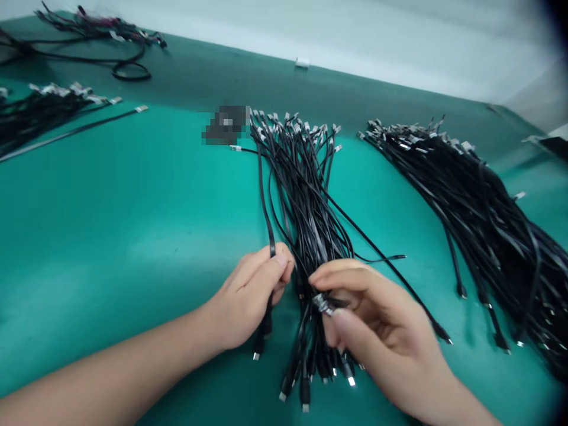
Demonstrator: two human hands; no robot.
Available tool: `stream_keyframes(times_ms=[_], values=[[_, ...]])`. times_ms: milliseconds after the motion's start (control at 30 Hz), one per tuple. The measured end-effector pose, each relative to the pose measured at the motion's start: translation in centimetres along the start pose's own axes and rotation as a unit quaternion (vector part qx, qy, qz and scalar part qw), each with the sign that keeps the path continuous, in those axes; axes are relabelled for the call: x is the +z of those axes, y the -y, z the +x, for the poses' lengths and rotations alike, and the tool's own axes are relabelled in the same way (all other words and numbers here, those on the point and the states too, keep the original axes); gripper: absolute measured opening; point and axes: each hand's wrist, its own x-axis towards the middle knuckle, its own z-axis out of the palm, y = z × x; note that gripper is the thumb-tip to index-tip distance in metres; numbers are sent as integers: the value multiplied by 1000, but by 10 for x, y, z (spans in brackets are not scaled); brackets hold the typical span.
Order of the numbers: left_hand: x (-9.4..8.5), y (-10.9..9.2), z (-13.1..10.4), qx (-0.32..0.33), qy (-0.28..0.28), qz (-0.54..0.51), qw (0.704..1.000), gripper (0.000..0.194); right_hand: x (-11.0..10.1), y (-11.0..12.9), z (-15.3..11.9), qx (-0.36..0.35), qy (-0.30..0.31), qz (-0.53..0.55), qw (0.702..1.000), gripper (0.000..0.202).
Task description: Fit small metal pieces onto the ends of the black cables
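Note:
A bundle of black flat cables (pixel 310 201) lies in the middle of the green table, silvery plugs at its far end and black-housed connectors at its near end. My left hand (pixel 260 290) is closed on a black cable (pixel 265 207) at the bundle's left side; a connector (pixel 257 352) hangs below the fist. Over the near part of the bundle, my right hand (pixel 377 319) pinches a small shiny piece (pixel 323 305) with something dark beside it between thumb and fingers. The blur hides what exactly this piece is.
To the right lies a large pile of black cables (pixel 479 201). More cables with silvery plugs (pixel 48 109) are at the left edge. Tangled wires (pixel 102 26) and a looped black cable (pixel 132 74) sit at the back left. A small white piece (pixel 302 62) stands at the back edge.

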Motion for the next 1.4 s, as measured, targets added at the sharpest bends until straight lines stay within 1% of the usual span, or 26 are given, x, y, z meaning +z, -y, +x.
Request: stream_keyframes(times_ms=[33, 100, 133, 200, 267, 333, 400, 467, 533, 600, 667, 767, 900, 967, 1000, 1067, 1133, 1167, 1233, 1300, 1400], values=[[0, -1, 0, 8, -1, 29, 1000, 39, 1, 1, 0, 14, 43, 7, 999, 29], [0, -1, 0, 21, 9, 54, 998, 41, 5, 4, 2, 33, 101, -3, 994, 30], [0, -1, 0, 26, 18, 45, 998, 41, 6, 5, 3, 36, 117, -17, 992, 30], [0, 2, 1, 27, 29, 12, 999, 42, 9, 6, 6, 37, 131, -36, 990, 28], [0, 5, 2, 30, 32, -16, 999, 46, 10, 5, 7, 51, 119, -12, 992, 26], [-1, 7, 3, 37, 32, -19, 999, 51, 9, 3, 8, 76, 83, 60, 992, 24], [-1, 7, 3, 34, 37, 2, 999, 52, 8, -1, 8, 94, 44, 143, 984, 23], [-1, 3, 3, 18, 53, 32, 998, 43, 5, -5, 8, 101, 27, 203, 974, 24], [0, -2, 3, 3, 68, 44, 997, 26, 3, -8, 8, 102, 27, 233, 967, 25], [1, -7, 2, -4, 80, 38, 996, 11, 1, -10, 8, 103, 32, 235, 966, 28], [2, -9, 2, -8, 87, 43, 995, 6, 0, -10, 9, 104, 40, 215, 970, 32], [2, -5, 3, -30, 75, 48, 996, 11, 1, -10, 9, 106, 63, 182, 976, 39], [1, 0, 5, -52, 61, 37, 996, 16, 2, -7, 9, 112, 84, 166, 976, 42], [2, -1, 5, -53, 55, 44, 996, 16, 1, -6, 8, 106, 62, 175, 977, 40], [2, -2, 5, -54, 52, 48, 996, 15, 1, -5, 7, 98, 38, 180, 978, 40], [3, -6, 5, -50, 46, 62, 996, 15, 0, -4, 6, 70, -34, 180, 981, 36], [4, -8, 4, -42, 45, 85, 994, 16, -1, -4, 5, 40, -96, 139, 985, 28], [4, -9, 4, -38, 48, 97, 993, 16, -1, -4, 5, 29, -114, 102, 988, 23], [4, -9, 3, -32, 52, 112, 992, 16, -1, -3, 4, 13, -128, 23, 991, 18], [4, -9, 3, -25, 52, 120, 991, 14, 0, -3, 5, 15, -121, -35, 992, 17], [3, -9, 4, -11, 51, 125, 991, 15, 1, -2, 5, 32, -106, -70, 991, 14]])
